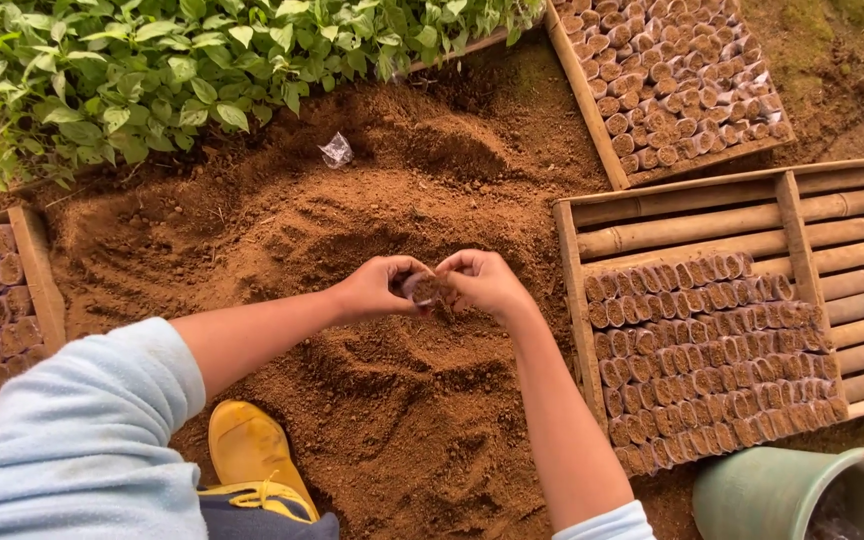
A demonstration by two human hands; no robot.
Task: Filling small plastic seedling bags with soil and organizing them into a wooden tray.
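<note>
Left hand [372,288] curled shut around small soil-filled seedling bag [425,289], held just above loose soil heap [392,400]. Right hand [485,281] pinched closed on the same bag from the other side — fingertips of both nearly meeting over its mouth. Right of the hands: bamboo-slat tray [812,215], partly filled with rows of packed bags [712,360]. Second full tray [672,75] beyond. Green bucket [772,495] at lower right; yellow boot [247,445] below; leafy seedlings [152,70] at top left.
</note>
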